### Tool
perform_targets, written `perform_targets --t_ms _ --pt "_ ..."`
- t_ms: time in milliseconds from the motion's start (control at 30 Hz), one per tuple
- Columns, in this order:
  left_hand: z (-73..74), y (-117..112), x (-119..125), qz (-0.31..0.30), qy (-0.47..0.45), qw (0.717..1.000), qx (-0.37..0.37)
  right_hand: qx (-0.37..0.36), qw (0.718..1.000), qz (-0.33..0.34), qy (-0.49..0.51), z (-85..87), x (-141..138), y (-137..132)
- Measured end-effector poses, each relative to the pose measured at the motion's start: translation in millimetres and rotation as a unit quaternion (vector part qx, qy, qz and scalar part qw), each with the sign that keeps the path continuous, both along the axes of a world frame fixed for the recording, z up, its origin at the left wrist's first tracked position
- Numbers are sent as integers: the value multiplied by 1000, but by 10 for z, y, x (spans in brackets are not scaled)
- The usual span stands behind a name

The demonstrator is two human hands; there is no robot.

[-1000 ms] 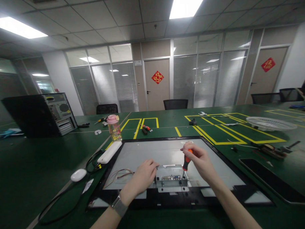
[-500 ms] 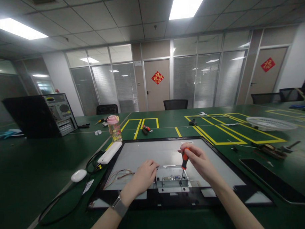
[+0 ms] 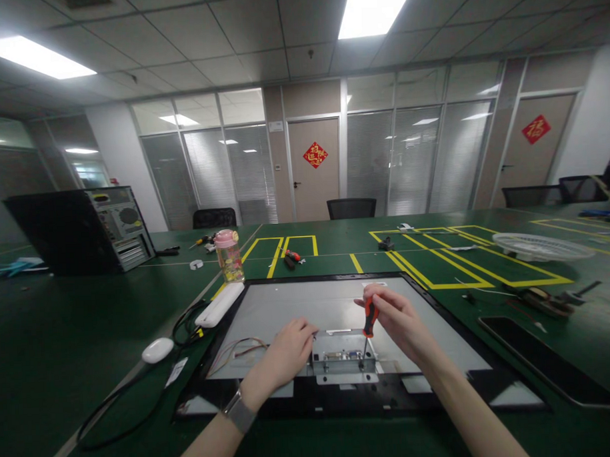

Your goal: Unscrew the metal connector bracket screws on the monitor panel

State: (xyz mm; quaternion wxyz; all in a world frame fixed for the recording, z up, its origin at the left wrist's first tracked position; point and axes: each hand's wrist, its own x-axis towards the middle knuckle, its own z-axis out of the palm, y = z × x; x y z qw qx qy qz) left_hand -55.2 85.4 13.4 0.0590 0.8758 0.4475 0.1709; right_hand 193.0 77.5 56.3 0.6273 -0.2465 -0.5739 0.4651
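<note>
In front of me a display panel [image 3: 248, 317] with a black frame lies flat, its grey back upward. A metal bracket [image 3: 345, 374] with a row of connector ports sits near its front edge. My right hand [image 3: 395, 315] is closed around the handle of a red and black screwdriver [image 3: 371, 317]. The screwdriver stands nearly upright, with its shaft reaching down to the right end of the bracket. My left hand [image 3: 292, 349] grips the bracket's left side, fingertips over its edge and thumb hidden. Thin wires [image 3: 244, 347] lie on the panel left of that hand.
Left of the panel are a white power strip [image 3: 220, 305], a black cable [image 3: 108, 399], a white mouse [image 3: 158, 351] and a pink-lidded bottle [image 3: 229, 258]. A computer tower [image 3: 75, 230] stands further left. A phone-like black slab [image 3: 544, 360] and a caliper-like tool [image 3: 548, 301] lie right.
The screwdriver handle and the fingers of my right hand have turned very slightly. My left hand, the bracket and the panel stay where they were.
</note>
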Motion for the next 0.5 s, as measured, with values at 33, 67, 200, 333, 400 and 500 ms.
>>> perform_targets --t_ms 33,67,200,333,400,500 --pt "0 -1 -1 -1 -1 1000 1 -10 1000 3 4 7 0 -7" --pt "0 -1 -1 -1 0 1000 2 -19 1000 8 6 16 -3 -16" --pt "-2 2 -2 2 3 1000 4 -22 998 50 23 54 -29 -47" --pt "-11 9 -1 2 1 1000 5 -3 998 54 17 48 -38 -36" --pt "-12 10 2 4 0 1000 3 7 1000 27 -3 31 -30 -20" --pt "-6 8 5 4 1 1000 -4 35 996 -53 -56 16 -15 -6"
